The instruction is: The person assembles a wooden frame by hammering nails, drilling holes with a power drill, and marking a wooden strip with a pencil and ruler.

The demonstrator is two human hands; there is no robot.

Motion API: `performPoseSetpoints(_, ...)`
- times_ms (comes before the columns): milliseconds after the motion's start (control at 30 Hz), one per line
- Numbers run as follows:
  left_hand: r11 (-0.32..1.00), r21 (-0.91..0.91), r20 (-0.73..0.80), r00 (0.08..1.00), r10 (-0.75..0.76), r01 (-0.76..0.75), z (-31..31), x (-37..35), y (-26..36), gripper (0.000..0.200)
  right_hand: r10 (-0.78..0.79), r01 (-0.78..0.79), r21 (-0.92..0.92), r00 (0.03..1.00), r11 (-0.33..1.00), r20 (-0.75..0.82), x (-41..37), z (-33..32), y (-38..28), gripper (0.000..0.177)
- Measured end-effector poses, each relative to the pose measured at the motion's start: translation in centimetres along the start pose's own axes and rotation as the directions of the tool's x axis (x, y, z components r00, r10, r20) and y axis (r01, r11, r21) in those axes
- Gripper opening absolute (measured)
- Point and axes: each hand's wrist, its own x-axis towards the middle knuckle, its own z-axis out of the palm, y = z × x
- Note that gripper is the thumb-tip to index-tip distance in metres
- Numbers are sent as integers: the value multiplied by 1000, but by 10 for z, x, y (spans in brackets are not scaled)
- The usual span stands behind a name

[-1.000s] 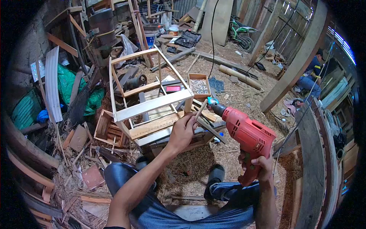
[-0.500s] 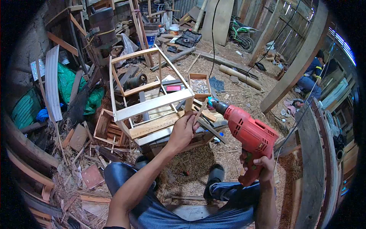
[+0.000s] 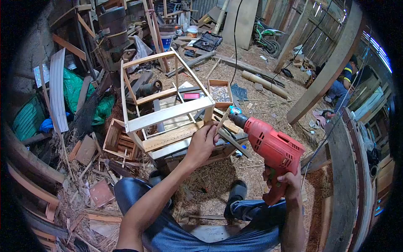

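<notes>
My left hand (image 3: pixel 201 143) pinches a thin wooden stick (image 3: pixel 221 119) and holds it upright in front of me. My right hand (image 3: pixel 284 181) grips the handle of a red electric drill (image 3: pixel 273 148). The drill's chuck (image 3: pixel 237 119) points left and sits close against the upper part of the stick. Just behind the stick stands a light wooden frame (image 3: pixel 163 109), open-sided, resting on a low bench of planks.
A wooden box of nails (image 3: pixel 219 93) lies on the ground behind the frame. Scrap wood, a slatted crate (image 3: pixel 118 142) and green sacks fill the left side. A person (image 3: pixel 341 84) crouches at the far right near a slanted beam. Straw covers the floor.
The drill's chuck has shifted slightly toward the stick, and both hands have stayed almost in place. The view has dipped a little.
</notes>
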Motion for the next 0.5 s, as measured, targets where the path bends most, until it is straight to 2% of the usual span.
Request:
performPoseSetpoints(433, 999, 22, -18, 999, 32, -32, -1, 2, -3, 28, -1, 1, -14, 1000, 1000, 1, 0, 2, -2, 71)
performPoseSetpoints(500, 996, 87, -58, 998, 30, -25, -2, 1, -2, 30, -8, 8, 0, 1000, 1000, 4, 0, 2, -2, 71)
